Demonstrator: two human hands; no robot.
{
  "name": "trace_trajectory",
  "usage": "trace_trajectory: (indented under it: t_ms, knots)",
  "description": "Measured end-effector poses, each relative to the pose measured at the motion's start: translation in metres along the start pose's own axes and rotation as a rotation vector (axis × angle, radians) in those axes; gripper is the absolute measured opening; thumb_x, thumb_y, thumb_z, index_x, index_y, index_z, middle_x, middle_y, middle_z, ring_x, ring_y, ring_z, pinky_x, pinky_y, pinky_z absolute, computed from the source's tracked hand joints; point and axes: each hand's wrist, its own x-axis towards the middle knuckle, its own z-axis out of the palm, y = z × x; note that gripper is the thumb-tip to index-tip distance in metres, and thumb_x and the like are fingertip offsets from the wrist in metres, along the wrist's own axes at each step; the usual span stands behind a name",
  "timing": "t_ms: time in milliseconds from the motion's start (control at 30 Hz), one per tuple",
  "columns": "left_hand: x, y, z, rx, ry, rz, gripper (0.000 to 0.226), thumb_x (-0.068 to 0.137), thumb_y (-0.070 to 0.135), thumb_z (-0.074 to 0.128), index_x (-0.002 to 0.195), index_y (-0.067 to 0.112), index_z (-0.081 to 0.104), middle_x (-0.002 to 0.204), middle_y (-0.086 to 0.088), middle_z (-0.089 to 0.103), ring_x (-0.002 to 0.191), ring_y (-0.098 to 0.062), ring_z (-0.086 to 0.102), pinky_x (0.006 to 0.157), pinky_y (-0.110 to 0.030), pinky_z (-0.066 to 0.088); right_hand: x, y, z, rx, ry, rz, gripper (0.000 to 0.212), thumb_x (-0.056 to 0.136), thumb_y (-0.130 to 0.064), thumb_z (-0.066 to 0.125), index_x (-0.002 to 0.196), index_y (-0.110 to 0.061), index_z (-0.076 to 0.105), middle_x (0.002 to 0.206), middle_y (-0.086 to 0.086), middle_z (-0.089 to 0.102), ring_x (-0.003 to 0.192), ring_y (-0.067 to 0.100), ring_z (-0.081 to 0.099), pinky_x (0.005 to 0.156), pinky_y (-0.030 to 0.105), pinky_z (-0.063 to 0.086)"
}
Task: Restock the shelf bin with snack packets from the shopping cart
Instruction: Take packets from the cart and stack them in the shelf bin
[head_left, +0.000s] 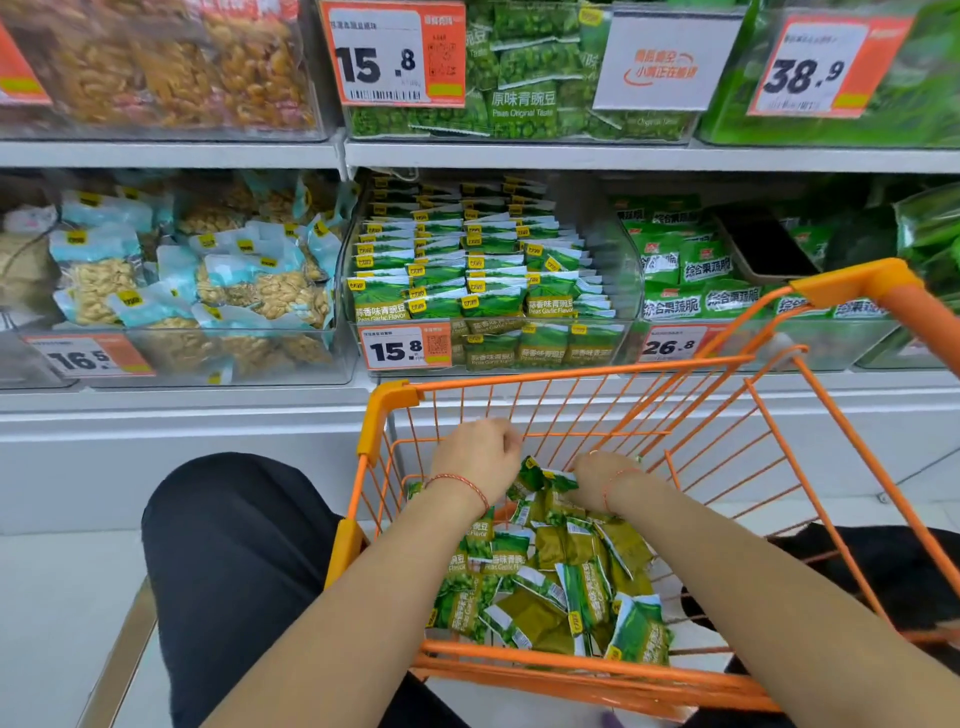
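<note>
Supermarket shelving fronts my orange cart: the garlic-pea bin looks nearly full, yet many snack packets remain in the cart. My left hand curls, contents hidden; my right hand pinches a packet.

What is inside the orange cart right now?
The orange cart holds loose green pea packets. Left hand and right hand reach in, covering any packets beneath.

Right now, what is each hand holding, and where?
Right hand pinches a green packet by its top edge. Whether the curled left hand holds anything cannot be told.
</note>
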Motion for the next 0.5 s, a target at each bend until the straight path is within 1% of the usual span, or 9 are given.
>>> trace_trajectory:
  t_ms: [67,100,167,233,300,333,400,467,500]
  knots:
    - [0.008,-0.009,0.015,0.127,-0.259,-0.062,0.031,0.095,0.019,0.043,0.120,0.009,0.058,0.116,-0.012,0.063,0.103,-0.029,0.059,0.086,-0.036,0.051,0.003,0.001,0.004,0.096,0.021,0.020,0.054,0.095,-0.044,0.049,0.136,-0.009,0.040,0.121,0.009,0.060,0.104,0.025,0.060,0.080,0.033,0.049]
    - [0.013,-0.012,0.022,0.179,-0.370,-0.082,0.034,0.095,0.019,0.046,0.125,0.007,0.053,0.118,-0.013,0.060,0.107,-0.030,0.058,0.086,-0.035,0.050,0.005,0.001,0.006,0.144,0.016,0.018,0.057,0.094,-0.044,0.051,0.137,-0.009,0.038,0.122,0.010,0.059,0.104,0.025,0.060,0.078,0.033,0.048]
    - [0.022,-0.015,0.032,0.226,-0.494,-0.106,0.034,0.094,0.020,0.050,0.124,0.005,0.051,0.108,-0.013,0.059,0.102,-0.030,0.059,0.077,-0.033,0.047,0.011,0.001,0.013,0.254,0.007,0.014,0.060,0.091,-0.046,0.056,0.136,-0.010,0.038,0.121,0.011,0.059,0.103,0.025,0.059,0.077,0.032,0.048]
    - [0.030,-0.015,0.041,0.277,-0.512,-0.102,0.031,0.095,0.023,0.051,0.121,0.006,0.052,0.107,-0.012,0.061,0.097,-0.028,0.060,0.073,-0.032,0.046,0.013,0.003,0.016,0.285,0.014,-0.001,0.062,0.087,-0.045,0.062,0.135,-0.012,0.041,0.124,0.010,0.057,0.106,0.026,0.058,0.081,0.033,0.049]
    - [0.034,-0.016,0.051,0.344,-0.490,-0.072,0.035,0.097,0.030,0.048,0.125,0.008,0.048,0.116,-0.013,0.060,0.103,-0.029,0.058,0.076,-0.033,0.045,0.013,0.008,0.017,0.291,0.026,-0.024,0.060,0.085,-0.042,0.066,0.135,-0.016,0.046,0.127,0.008,0.057,0.110,0.025,0.057,0.086,0.033,0.050]
    - [0.034,-0.017,0.055,0.369,-0.464,-0.063,0.038,0.098,0.034,0.045,0.127,0.009,0.047,0.119,-0.013,0.059,0.106,-0.029,0.057,0.078,-0.033,0.044,0.013,0.010,0.017,0.312,0.028,-0.035,0.055,0.085,-0.039,0.067,0.132,-0.017,0.050,0.125,0.008,0.058,0.107,0.024,0.058,0.083,0.032,0.050]
    - [0.034,-0.019,0.060,0.416,-0.394,-0.033,0.037,0.100,0.037,0.041,0.126,0.010,0.047,0.120,-0.012,0.059,0.108,-0.029,0.057,0.078,-0.034,0.045,0.013,0.015,0.016,0.429,0.029,-0.045,0.037,0.085,-0.031,0.069,0.118,-0.018,0.060,0.111,0.008,0.064,0.093,0.023,0.062,0.070,0.028,0.049]
    - [0.035,-0.022,0.061,0.482,-0.337,0.017,0.034,0.102,0.034,0.039,0.125,0.012,0.048,0.119,-0.011,0.060,0.107,-0.029,0.058,0.077,-0.034,0.046,0.012,0.019,0.017,0.606,0.020,-0.061,0.019,0.084,-0.022,0.072,0.100,-0.017,0.064,0.095,0.006,0.067,0.081,0.020,0.062,0.064,0.027,0.050]
    - [0.036,-0.022,0.059,0.500,-0.313,0.038,0.033,0.102,0.033,0.038,0.125,0.013,0.049,0.117,-0.011,0.061,0.106,-0.029,0.058,0.075,-0.034,0.046,0.012,0.022,0.015,0.686,0.021,-0.077,0.014,0.083,-0.018,0.072,0.095,-0.015,0.066,0.086,0.003,0.065,0.076,0.017,0.060,0.063,0.025,0.049]
